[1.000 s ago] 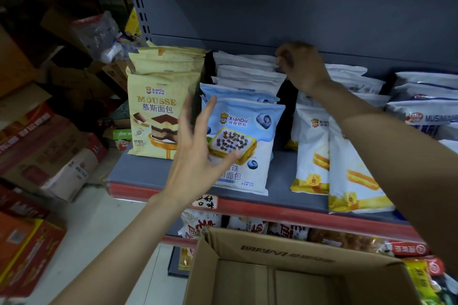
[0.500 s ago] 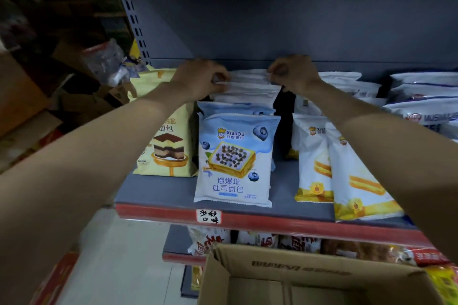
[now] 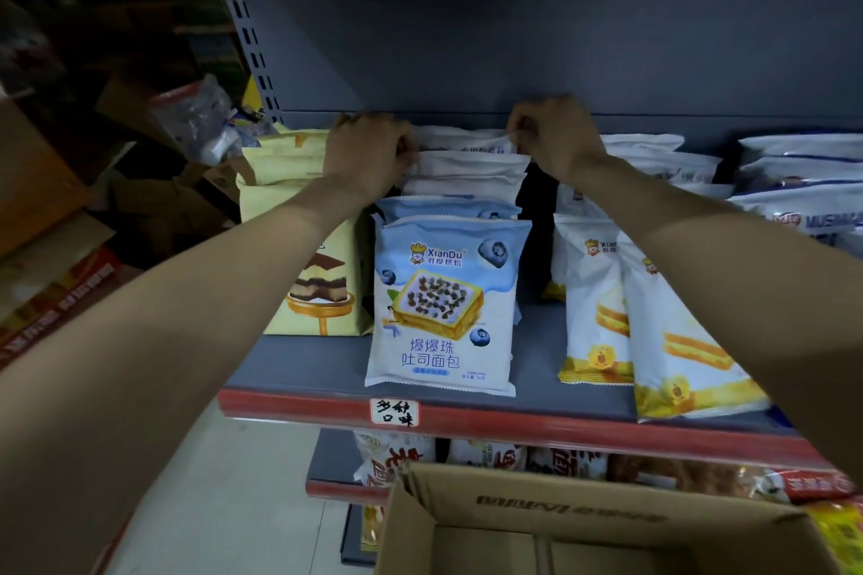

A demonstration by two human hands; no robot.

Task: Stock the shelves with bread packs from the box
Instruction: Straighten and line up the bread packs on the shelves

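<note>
Left hand (image 3: 369, 154) and right hand (image 3: 553, 138) apparently pinching far white bread packs (image 3: 467, 163) on shelf (image 3: 308, 364), open box (image 3: 583, 523) near

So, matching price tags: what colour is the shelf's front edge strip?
Red, on the shelf edge strip, clearest in the head view.

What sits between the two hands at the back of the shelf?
In the head view, the white plastic bread packs of the middle row span the gap between the left hand and the right hand, each gripping their top edge.

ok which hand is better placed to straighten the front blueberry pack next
Left, probably. The left hand is almost directly behind the blueberry pack; the right hand sits further over, toward the neighbouring yellow-trimmed packs.
</note>
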